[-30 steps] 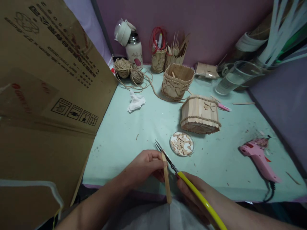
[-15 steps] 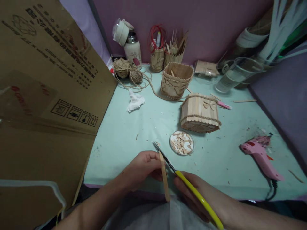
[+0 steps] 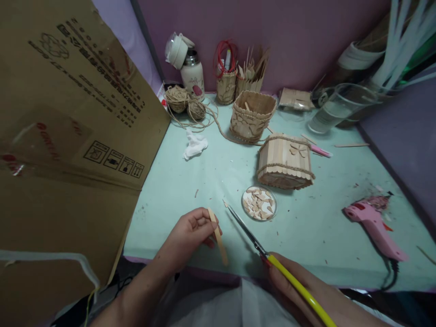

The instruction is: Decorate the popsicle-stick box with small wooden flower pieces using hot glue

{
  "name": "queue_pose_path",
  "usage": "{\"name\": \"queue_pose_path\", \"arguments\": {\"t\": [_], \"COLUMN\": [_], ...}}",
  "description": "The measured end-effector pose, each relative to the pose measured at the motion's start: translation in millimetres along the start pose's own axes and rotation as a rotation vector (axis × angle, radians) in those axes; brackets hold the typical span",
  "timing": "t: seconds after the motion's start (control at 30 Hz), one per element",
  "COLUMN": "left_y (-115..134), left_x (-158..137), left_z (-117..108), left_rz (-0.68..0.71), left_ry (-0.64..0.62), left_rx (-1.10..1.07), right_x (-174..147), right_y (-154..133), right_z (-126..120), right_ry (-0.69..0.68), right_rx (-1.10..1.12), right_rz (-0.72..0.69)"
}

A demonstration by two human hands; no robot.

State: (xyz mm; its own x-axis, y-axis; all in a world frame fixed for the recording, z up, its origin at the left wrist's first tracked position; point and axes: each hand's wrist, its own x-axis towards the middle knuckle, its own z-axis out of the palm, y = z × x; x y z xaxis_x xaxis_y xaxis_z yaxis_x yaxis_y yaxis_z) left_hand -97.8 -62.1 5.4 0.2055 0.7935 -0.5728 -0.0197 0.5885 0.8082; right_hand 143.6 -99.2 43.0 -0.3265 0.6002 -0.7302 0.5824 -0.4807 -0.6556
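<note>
Your left forearm enters from the lower left and reaches forward over the near edge of the counter (image 3: pixel 170 181); your left hand (image 3: pixel 194 231) is angled inward, its fingers curled and pinching one wooden stick (image 3: pixel 218 236) near its upper end, the free end slanting down toward you. Your right forearm enters from the lower right; the fingers of your right hand (image 3: pixel 291 277) grip one pair of scissors (image 3: pixel 250 235) by the yellow handle, blades nearly together and pointing forward and left, apart from the stick. One wood chip (image 3: pixel 225 205) is at the blade tips; whether it is clamped cannot be told. Count the surrounding items as follows: one round dish (image 3: pixel 265 212) of cut wood pieces, just beyond the blades; one upright wooden basket (image 3: pixel 247 126) and one tilted wooden container (image 3: pixel 284 156); two balls of twine (image 3: pixel 177 99); one crumpled tissue (image 3: pixel 195 145); one bottle (image 3: pixel 191 75) with its lid raised; one clear cup (image 3: pixel 322 120); one pink pen (image 3: pixel 321 151); one pink glue gun (image 3: pixel 374 229) at the right. The counter has a pale green cover with scattered scraps. A purple wall (image 3: pixel 289 36) stands behind it, and a cardboard box (image 3: pixel 78 104) flanks your left side.
</note>
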Motion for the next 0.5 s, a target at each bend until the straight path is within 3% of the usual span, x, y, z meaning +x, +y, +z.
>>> {"name": "queue_pose_path", "arguments": {"t": [0.23,0.37,0.5], "left_y": [8,11,13], "left_x": [18,29,37], "left_z": [4,4,3], "left_rz": [0.328,0.507,0.553], "left_ry": [0.187,0.304,0.190], "left_rx": [0.118,0.631,0.950], "right_x": [3,6,5], "right_y": [14,19,17], "right_z": [0,1,0], "right_ry": [-0.061,-0.077,-0.055], "right_rx": [0.090,0.124,0.165], "right_rz": [-0.021,-0.045,-0.043]}}
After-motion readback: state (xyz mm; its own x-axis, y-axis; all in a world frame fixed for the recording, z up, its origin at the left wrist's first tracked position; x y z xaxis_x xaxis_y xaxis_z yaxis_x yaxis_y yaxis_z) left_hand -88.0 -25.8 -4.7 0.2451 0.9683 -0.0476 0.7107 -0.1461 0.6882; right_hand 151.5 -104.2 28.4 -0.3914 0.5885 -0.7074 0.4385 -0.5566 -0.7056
